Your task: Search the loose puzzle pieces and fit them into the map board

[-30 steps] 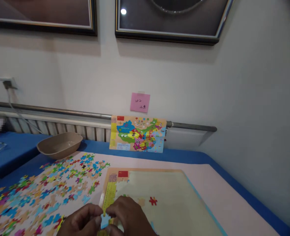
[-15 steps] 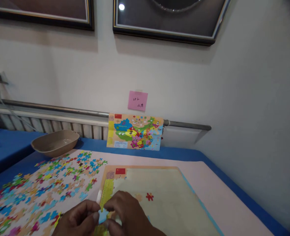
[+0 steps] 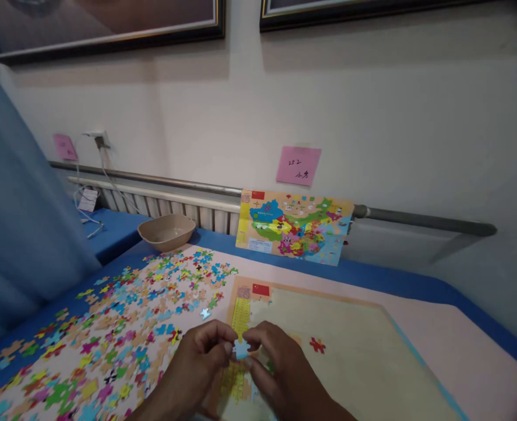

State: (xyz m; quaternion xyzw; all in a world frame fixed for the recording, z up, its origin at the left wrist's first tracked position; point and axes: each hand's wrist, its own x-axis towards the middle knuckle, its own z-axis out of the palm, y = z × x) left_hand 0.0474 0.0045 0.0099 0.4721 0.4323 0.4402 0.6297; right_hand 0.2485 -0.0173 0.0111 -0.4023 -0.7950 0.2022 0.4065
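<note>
A small light-blue puzzle piece (image 3: 241,349) is pinched between the two hands at the near edge of the scene, just above the left strip of the puzzle board (image 3: 350,345). The left hand (image 3: 197,365) grips it from the left with thumb and forefinger, and the right hand (image 3: 280,371) grips it from the right the same way, so the fingertips nearly meet around it. The piece is held roughly flat and face up; it is too small and too covered by fingers to tell a long axis or which way its tabs point. Both wrists are cut off by the near edge of the picture. The board lies flat on the surface, its long side running left to right, mostly bare except for a red piece (image 3: 317,345) set near its middle and a red flag at its far left corner. Loose coloured pieces (image 3: 122,327) are scattered to the left. Farther off stand a tan bowl (image 3: 167,231) and a map picture (image 3: 294,227) leaning on the wall under a pink note (image 3: 298,166) whose writing is hard to read.
</note>
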